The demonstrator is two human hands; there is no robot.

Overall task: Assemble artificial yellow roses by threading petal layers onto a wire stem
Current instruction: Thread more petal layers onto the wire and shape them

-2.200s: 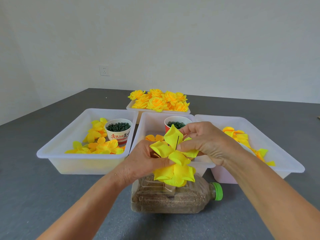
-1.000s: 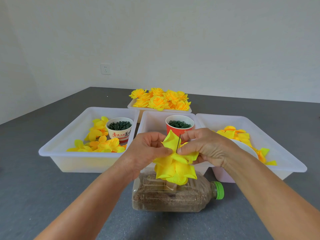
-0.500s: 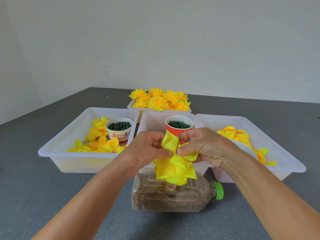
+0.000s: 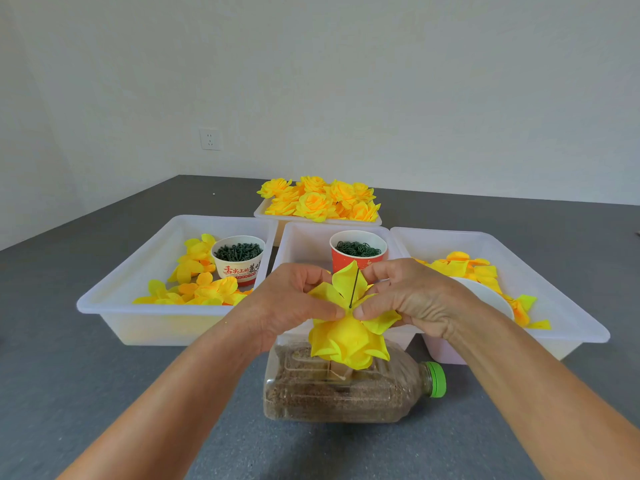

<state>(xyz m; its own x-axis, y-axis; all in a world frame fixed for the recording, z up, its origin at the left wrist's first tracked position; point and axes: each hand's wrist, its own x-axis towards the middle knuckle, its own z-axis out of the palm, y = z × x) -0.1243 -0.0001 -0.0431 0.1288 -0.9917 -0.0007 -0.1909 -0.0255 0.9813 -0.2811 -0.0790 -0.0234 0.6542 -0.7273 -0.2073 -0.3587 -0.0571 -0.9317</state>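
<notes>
A half-built yellow rose (image 4: pixel 349 337) sits on a thin dark wire stem (image 4: pixel 354 288) that stands up from a sand-filled plastic bottle (image 4: pixel 343 393) lying on its side. The wire's tip pokes up through the top petal layer (image 4: pixel 346 284). My left hand (image 4: pixel 287 306) and my right hand (image 4: pixel 408 296) pinch this top layer from either side, thumbs meeting near the wire. The lower stem is hidden by petals.
Three white trays stand behind: the left tray (image 4: pixel 114 306) holds loose petals and a cup of green parts (image 4: pixel 239 258), the middle tray (image 4: pixel 301 237) a red cup (image 4: pixel 358 252), the right tray (image 4: pixel 571 323) more petals. A far tray (image 4: pixel 263 213) holds finished roses (image 4: pixel 318 199).
The top petal layer has slid further down the wire onto the layers below, and more bare wire shows above it. Both hands keep pinching it.
</notes>
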